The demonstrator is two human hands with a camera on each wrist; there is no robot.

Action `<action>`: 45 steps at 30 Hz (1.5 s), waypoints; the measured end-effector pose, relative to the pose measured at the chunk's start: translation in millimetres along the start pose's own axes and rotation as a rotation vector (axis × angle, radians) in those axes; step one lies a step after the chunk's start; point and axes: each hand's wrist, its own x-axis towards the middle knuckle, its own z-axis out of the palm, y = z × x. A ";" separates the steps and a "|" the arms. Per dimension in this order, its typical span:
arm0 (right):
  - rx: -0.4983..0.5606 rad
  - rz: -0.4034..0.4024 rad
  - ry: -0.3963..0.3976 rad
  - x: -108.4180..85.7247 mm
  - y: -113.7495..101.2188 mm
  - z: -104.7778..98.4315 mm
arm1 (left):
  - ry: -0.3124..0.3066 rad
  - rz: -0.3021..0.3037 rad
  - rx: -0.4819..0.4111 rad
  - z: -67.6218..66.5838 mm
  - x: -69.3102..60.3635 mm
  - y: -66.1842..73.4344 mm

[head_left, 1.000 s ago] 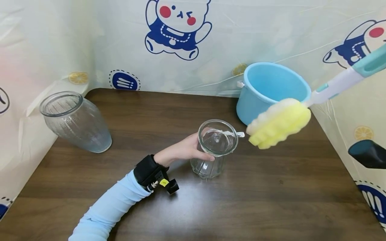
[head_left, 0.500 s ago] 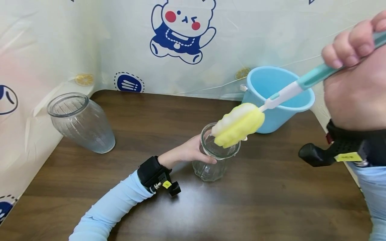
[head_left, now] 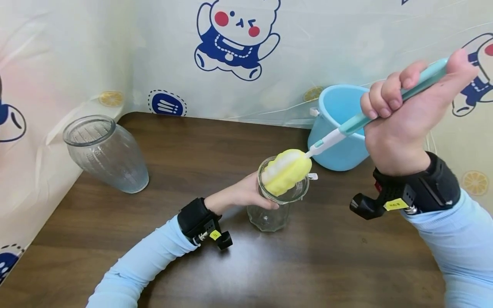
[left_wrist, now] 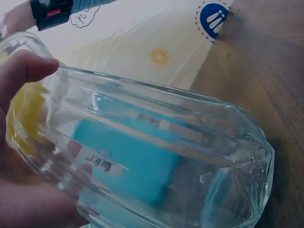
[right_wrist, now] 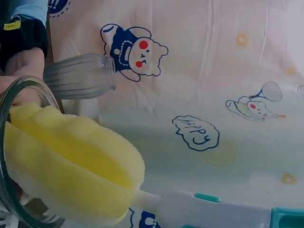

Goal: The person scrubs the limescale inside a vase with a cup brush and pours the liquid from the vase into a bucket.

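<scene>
My left hand (head_left: 246,192) grips a clear glass jar (head_left: 269,218) round its neck, and the jar stands on the wooden table. My right hand (head_left: 408,115) holds the teal and white handle (head_left: 356,122) of a sponge bottle brush. The brush's yellow and white sponge head (head_left: 286,171) sits in the jar's mouth, with its upper part above the rim. Through the glass, the left wrist view shows the yellow sponge (left_wrist: 28,114) near the neck. In the right wrist view the sponge (right_wrist: 76,161) passes into the glass rim (right_wrist: 7,171).
A light blue bucket (head_left: 335,149) stands at the back right, partly behind my right hand. At the left, a ribbed glass vase (head_left: 109,158) stands on the brown table (head_left: 192,145). A printed sheet (head_left: 154,51) hangs along the back and sides.
My right hand has come in from the right with the brush. The sponge head has moved left and down, from beside the bucket into the jar's mouth. My left hand keeps its grip.
</scene>
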 end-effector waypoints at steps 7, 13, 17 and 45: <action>-0.077 0.136 -0.003 -16.6 23.0 -10.2 | 0.102 0.012 0.104 5.9 4.2 0.8; -0.192 0.219 -0.084 -32.6 49.6 -33.9 | 0.069 0.024 0.143 10.5 9.1 -1.5; -0.282 0.275 -0.170 -42.4 60.5 -46.7 | 0.056 0.036 0.151 12.0 9.5 -1.6; -0.157 0.249 -0.339 -37.2 38.1 -34.9 | 0.075 0.025 0.144 5.5 6.6 -3.7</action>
